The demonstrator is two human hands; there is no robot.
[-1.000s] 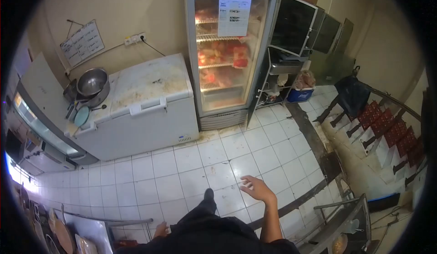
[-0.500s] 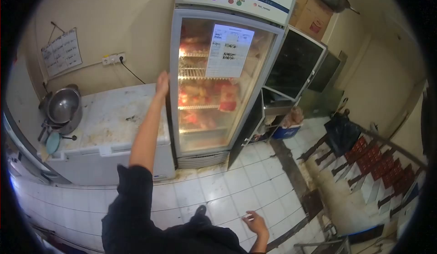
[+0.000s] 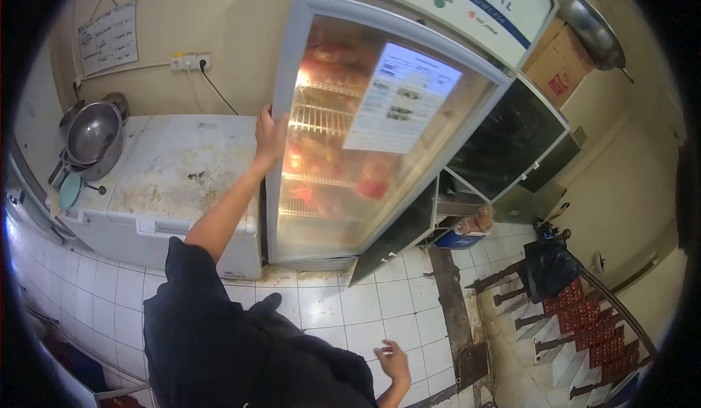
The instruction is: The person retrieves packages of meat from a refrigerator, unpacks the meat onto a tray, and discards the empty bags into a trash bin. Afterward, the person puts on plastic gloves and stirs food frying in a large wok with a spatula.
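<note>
My left hand (image 3: 270,138) has its fingers hooked round the left edge of the glass display fridge door (image 3: 286,65). The door stands slightly ajar, its left side swung toward me. Behind the misty glass are wire shelves (image 3: 314,117) with red and yellowish packs whose kind is blurred. A printed sheet (image 3: 401,97) is stuck on the glass. Low over the floor tiles, my right hand (image 3: 394,360) hangs with curled fingers. A small pale bit shows at its fingertips, too small to name.
A white chest freezer (image 3: 168,163) stands left of the fridge, with metal bowls (image 3: 95,132) on it. Dark-glass panels (image 3: 507,145) lean to the right, near a blue box (image 3: 460,240). A stair railing (image 3: 613,298) and a black bag (image 3: 548,269) are at the far right.
The fridge door has come away from its frame at the left, pulled by my left hand. My view has shifted closer to the fridge. My right hand still hangs low.
</note>
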